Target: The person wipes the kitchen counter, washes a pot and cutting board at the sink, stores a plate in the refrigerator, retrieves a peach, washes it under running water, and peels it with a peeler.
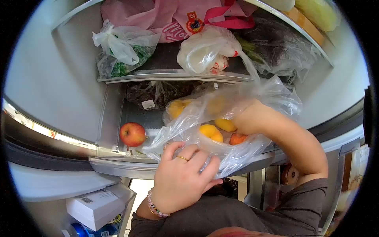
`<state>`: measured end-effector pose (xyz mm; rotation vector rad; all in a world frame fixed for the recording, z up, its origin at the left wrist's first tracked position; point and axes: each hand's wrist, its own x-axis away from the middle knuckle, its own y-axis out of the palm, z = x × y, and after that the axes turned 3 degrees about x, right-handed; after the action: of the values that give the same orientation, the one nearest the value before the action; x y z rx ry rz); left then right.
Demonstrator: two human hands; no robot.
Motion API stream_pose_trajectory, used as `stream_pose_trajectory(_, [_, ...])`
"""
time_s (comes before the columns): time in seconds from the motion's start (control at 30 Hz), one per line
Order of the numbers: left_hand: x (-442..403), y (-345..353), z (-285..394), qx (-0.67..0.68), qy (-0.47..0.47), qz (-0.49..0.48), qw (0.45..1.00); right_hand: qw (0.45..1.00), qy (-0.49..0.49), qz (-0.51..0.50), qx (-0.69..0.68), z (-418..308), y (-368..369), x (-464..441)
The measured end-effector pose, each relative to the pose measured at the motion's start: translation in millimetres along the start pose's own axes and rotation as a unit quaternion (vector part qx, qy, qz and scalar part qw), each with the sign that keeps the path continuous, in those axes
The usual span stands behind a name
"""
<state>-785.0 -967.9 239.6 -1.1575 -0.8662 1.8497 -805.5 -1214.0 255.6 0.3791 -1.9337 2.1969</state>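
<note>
A see-through plastic bag (252, 152) of yellow and orange fruit lies in the fridge's lower compartment, its mouth facing me. My left hand (185, 175), with a ring and a beaded bracelet, has its fingers curled on the bag's front edge. Reaching into the bag from the right is my right hand (245, 118); its fingers are hidden among the fruit and plastic. Close to it are a yellow fruit (211, 133), another yellow fruit (225, 125) and an orange-red fruit (238, 138). A red apple (132, 134) sits loose to the left of the bag.
Behind the bag lies a dark plastic-wrapped bundle (158, 93) with a white label. The shelf above (166, 76) holds a knotted bag of greens (126, 51), a white bag (209, 51) and a pink bag (158, 15). A white box (94, 207) stands in the left door.
</note>
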Motion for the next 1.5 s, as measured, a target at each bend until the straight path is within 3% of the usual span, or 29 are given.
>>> stream_pose_trajectory(0.1, [1, -3, -2, 0.015, 0.020, 0.013, 1.000, 0.998, -0.037, 0.035, -0.032, 9, 12, -5])
stream_pose_trajectory(0.23, [3, 0, -4, 0.017, 0.026, 0.023, 0.999, 0.983, -0.102, 0.003, -0.156, 26, 12, -17])
stream_pose_trajectory(0.3, [4, 2, -4, 0.017, 0.026, 0.026, 0.999, 0.984, -0.119, 0.005, -0.132, 29, 16, -20])
stream_pose_trajectory(0.4, [4, 2, -3, 0.010, 0.031, 0.028, 0.999, 0.989, -0.143, 0.026, 0.015, 35, 27, -22])
stream_pose_trajectory(0.47, [4, 6, -1, -0.009, 0.044, 0.039, 0.998, 0.987, -0.153, 0.041, -0.003, 38, 35, -23])
stream_pose_trajectory(0.5, [3, 7, 0, -0.018, 0.045, 0.035, 0.998, 0.985, -0.155, 0.047, -0.057, 39, 39, -24])
stream_pose_trajectory(0.57, [1, 8, 4, -0.034, 0.048, 0.025, 0.998, 0.937, -0.176, 0.058, -0.296, 36, 47, -25])
stream_pose_trajectory(0.6, [1, 9, 5, -0.034, 0.047, 0.027, 0.998, 0.880, -0.145, 0.027, -0.451, 32, 50, -26])
stream_pose_trajectory(0.67, [0, 10, 6, -0.034, 0.046, 0.029, 0.998, 0.793, -0.098, -0.008, -0.602, 25, 49, -26])
stream_pose_trajectory(0.8, [-1, 8, 6, -0.025, 0.046, 0.022, 0.998, 0.772, -0.058, -0.018, -0.633, 12, 21, -16])
stream_pose_trajectory(0.9, [-2, 1, 7, 0.007, 0.040, 0.013, 0.999, 0.819, 0.004, -0.034, -0.573, -2, 5, -17])
stream_pose_trajectory(0.97, [-2, -1, 6, 0.019, 0.034, 0.015, 0.999, 0.938, -0.020, -0.031, -0.343, -3, -8, -16])
stream_pose_trajectory(1.0, [-2, -1, 5, 0.021, 0.027, 0.020, 0.999, 0.989, -0.067, -0.018, -0.132, -2, -16, -13])
stream_pose_trajectory(1.07, [-3, 0, 2, 0.022, 0.011, 0.031, 0.999, 0.996, -0.080, 0.003, 0.047, 0, -22, -1])
stream_pose_trajectory(1.17, [-6, -8, -1, 0.046, 0.006, 0.007, 0.999, 0.999, 0.007, -0.033, -0.005, 12, -27, 17])
stream_pose_trajectory(1.23, [-12, -10, -7, 0.077, 0.000, 0.054, 0.996, 0.987, 0.067, -0.137, 0.057, 24, -34, 12])
stream_pose_trajectory(1.33, [-15, -9, -17, 0.039, -0.034, 0.132, 0.990, 0.996, 0.045, -0.019, -0.076, 8, -60, 30])
stream_pose_trajectory(1.5, [-17, -21, -30, -0.070, -0.163, 0.156, 0.972, 0.989, -0.056, 0.102, -0.088, -41, -118, 63])
